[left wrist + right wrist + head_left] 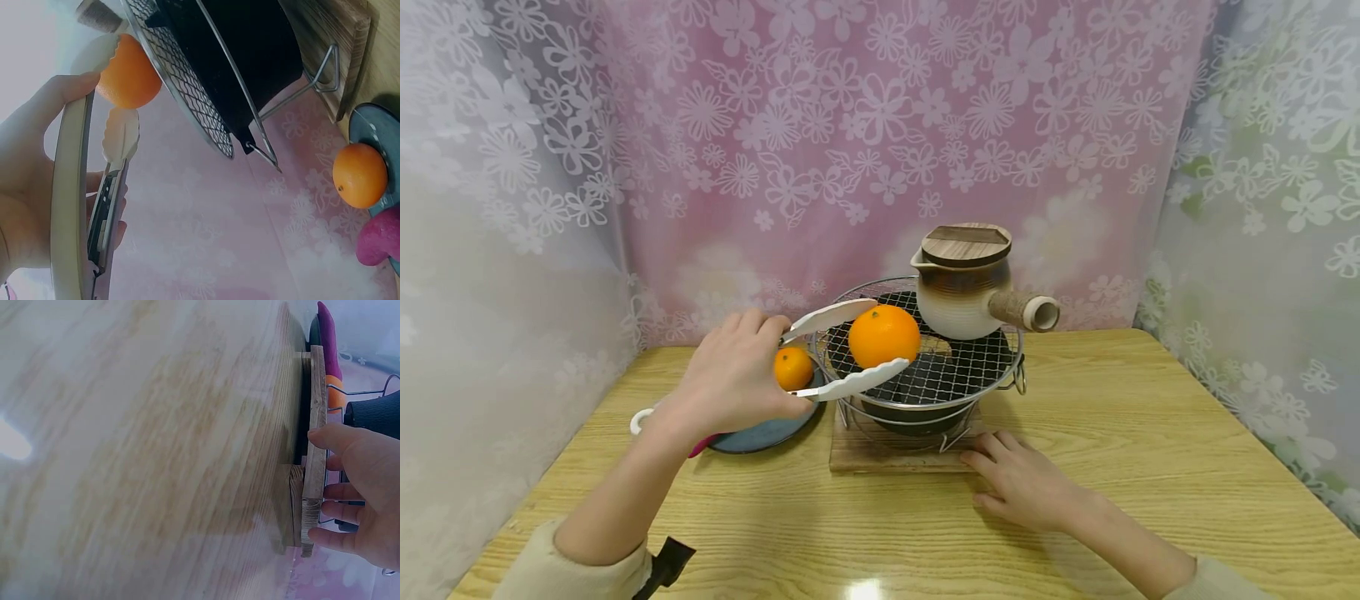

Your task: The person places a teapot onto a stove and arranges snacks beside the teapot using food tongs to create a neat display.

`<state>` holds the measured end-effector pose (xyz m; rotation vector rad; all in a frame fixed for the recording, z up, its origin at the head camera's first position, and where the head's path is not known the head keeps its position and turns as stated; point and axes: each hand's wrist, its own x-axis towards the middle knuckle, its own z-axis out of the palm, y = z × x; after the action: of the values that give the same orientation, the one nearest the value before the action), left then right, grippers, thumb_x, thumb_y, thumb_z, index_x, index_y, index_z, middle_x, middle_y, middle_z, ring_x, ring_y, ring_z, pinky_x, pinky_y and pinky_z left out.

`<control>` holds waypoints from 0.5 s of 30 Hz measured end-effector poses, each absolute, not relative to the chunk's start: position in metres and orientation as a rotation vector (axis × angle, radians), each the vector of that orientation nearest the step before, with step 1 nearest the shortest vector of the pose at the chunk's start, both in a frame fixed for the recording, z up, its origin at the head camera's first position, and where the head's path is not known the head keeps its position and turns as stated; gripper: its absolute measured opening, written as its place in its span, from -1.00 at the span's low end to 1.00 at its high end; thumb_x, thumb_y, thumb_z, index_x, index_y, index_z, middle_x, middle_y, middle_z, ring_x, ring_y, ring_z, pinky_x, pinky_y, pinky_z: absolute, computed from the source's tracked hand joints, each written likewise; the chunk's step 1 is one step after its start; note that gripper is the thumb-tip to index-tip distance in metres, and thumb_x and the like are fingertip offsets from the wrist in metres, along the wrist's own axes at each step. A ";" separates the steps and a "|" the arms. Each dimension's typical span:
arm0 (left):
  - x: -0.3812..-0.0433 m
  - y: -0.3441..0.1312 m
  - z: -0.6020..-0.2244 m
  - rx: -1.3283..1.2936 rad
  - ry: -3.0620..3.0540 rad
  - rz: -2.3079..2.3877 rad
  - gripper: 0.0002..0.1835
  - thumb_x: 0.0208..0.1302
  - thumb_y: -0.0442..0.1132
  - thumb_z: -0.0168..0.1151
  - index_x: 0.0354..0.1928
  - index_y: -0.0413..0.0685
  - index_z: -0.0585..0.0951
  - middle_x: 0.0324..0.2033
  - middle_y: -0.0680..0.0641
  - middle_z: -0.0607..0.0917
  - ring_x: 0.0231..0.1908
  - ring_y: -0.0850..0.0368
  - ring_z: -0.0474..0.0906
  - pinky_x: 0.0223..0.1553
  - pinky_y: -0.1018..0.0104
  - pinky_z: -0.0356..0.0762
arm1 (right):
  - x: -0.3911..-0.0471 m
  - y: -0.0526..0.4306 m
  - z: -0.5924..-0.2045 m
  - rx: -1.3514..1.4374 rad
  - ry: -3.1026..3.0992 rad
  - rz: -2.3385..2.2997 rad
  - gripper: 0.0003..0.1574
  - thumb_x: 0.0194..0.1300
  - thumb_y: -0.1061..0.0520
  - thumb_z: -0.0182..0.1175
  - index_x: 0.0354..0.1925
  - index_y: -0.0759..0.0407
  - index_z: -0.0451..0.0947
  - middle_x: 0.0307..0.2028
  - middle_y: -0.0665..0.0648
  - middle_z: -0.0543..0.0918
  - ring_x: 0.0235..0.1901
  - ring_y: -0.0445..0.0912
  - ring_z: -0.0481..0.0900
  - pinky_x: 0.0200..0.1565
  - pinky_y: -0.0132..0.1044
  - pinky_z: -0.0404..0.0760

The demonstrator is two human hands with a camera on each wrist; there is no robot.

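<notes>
My left hand (730, 367) holds a pair of tongs (853, 383) with white scalloped tips. Between those tips is an orange (883, 336), right at the wire mesh (940, 379) of a round tabletop grill. In the left wrist view, the tongs' handles (70, 200) lie in the palm, with the thumb along one arm. My right hand (1026, 483) touches the front right corner of the wooden board (902, 462) under the grill, its fingers fairly straight. The right wrist view has its thumb and fingertips against the board's edge (317, 469).
A ceramic pot (958, 300) with a wooden lid and rope-wrapped side handle stands on the mesh's back right. Left of the grill, a dark plate (767, 437) carries a second orange (793, 368) and a magenta, sweet-potato-like item (380, 236). Floral curtains (887, 150) surround the wooden table (1150, 433).
</notes>
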<state>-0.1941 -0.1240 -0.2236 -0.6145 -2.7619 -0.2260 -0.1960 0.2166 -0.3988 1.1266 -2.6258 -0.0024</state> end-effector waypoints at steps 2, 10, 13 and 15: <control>-0.194 -0.120 -0.223 -0.632 -2.761 -0.213 -0.15 -0.31 0.11 0.38 0.04 -0.28 0.43 -0.15 -0.17 0.45 -0.12 -0.12 0.33 -0.08 -0.01 0.31 | -0.196 0.217 -0.399 1.125 -2.626 -0.002 -0.43 0.07 -0.08 0.31 0.00 0.18 0.51 -0.05 0.18 0.46 -0.05 0.08 0.42 -0.09 -0.02 0.48; -0.194 -0.106 -0.219 -0.688 -2.759 -0.195 -0.13 -0.29 0.10 0.38 0.10 -0.27 0.42 -0.08 -0.18 0.45 -0.10 -0.10 0.32 -0.07 0.03 0.32 | -0.197 0.217 -0.400 1.131 -2.591 -0.003 -0.43 0.04 -0.08 0.32 -0.01 0.17 0.51 -0.08 0.17 0.46 -0.09 0.06 0.42 -0.12 -0.04 0.49; -0.194 -0.100 -0.219 -0.700 -2.760 -0.189 -0.14 -0.27 0.13 0.38 0.11 -0.24 0.42 -0.05 -0.17 0.45 -0.09 -0.09 0.32 -0.08 0.04 0.33 | -0.197 0.218 -0.401 1.135 -2.582 -0.006 -0.42 0.05 -0.08 0.32 -0.01 0.17 0.51 -0.08 0.16 0.46 -0.10 0.05 0.42 -0.13 -0.04 0.49; -0.194 -0.097 -0.220 -0.711 -2.759 -0.178 -0.13 -0.26 0.14 0.38 0.11 -0.23 0.42 -0.06 -0.16 0.45 -0.11 -0.08 0.31 -0.10 0.07 0.33 | -0.197 0.218 -0.401 1.134 -2.580 -0.008 -0.42 0.05 -0.08 0.31 -0.01 0.17 0.51 -0.08 0.16 0.46 -0.11 0.05 0.41 -0.12 -0.05 0.48</control>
<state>-0.1941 -0.0970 -0.2196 -0.7107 -2.7585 -0.1779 -0.1970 0.2183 -0.4012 1.1342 -2.5804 -0.0077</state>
